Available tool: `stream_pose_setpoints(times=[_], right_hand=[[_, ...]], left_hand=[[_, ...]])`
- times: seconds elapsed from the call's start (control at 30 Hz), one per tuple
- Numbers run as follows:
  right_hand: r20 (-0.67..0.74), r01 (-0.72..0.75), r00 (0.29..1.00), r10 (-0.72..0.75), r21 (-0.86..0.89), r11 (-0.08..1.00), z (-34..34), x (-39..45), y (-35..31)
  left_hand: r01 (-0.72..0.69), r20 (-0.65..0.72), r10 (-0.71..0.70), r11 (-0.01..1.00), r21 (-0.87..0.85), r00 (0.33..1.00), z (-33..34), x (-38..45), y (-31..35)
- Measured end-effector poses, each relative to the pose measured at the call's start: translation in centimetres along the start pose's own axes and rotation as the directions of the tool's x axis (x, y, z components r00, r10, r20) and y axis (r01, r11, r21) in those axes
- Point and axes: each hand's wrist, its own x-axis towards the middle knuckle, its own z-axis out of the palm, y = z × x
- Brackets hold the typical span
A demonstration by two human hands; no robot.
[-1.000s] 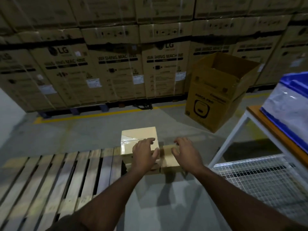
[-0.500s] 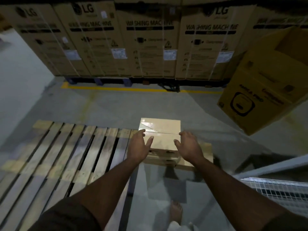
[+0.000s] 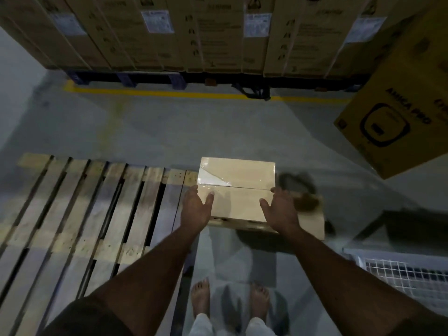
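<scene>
Left hand (image 3: 196,209) and right hand (image 3: 278,212) are pressing against the two sides of the small taped box (image 3: 237,185), fingers nearly straight, thumbs lying on its top. The box is sitting between them on a flatter carton (image 3: 312,223). A wooden pallet (image 3: 84,214) is lying just left, and a big printed carton (image 3: 400,105) is standing well apart on the right.

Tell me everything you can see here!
small box: one, tan, taped, centre
flat box: one, tan, under it
pallet: one, pale wood, left
big boxes: a row, brown, back
printed box: one, yellowish, right
line: one, yellow, on the floor
mesh shelf: one, white, bottom right
feet: two, bare, bottom centre
left hand: one, on the small box's left side
right hand: one, on its right side
</scene>
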Motion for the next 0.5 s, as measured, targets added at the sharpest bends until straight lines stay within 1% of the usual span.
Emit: stream_pose_setpoints(times=[0.13,0.27,0.4,0.5], right_hand=[[-0.005,-0.122,0.992,0.123,0.049,0.991,3.7,2.9,1.2],[0.002,-0.233,0.972,0.234,0.098,0.967,7.1,5.1,2.8],[0.05,-0.281,0.959,0.278,0.084,0.956,9.6,6.1,4.2],[0.048,-0.298,0.954,0.295,0.075,0.952,10.6,6.5,4.5]], left_hand=[[0.019,0.01,-0.02,0.999,0.051,1.0,1.7,4.4,-2.6],[0.076,0.083,-0.078,0.997,0.035,0.993,3.5,7.4,-5.2],[0.124,0.171,-0.121,0.992,-0.008,0.978,4.8,8.3,-7.2],[0.176,0.21,-0.16,0.982,-0.061,0.965,5.3,8.5,-7.7]])
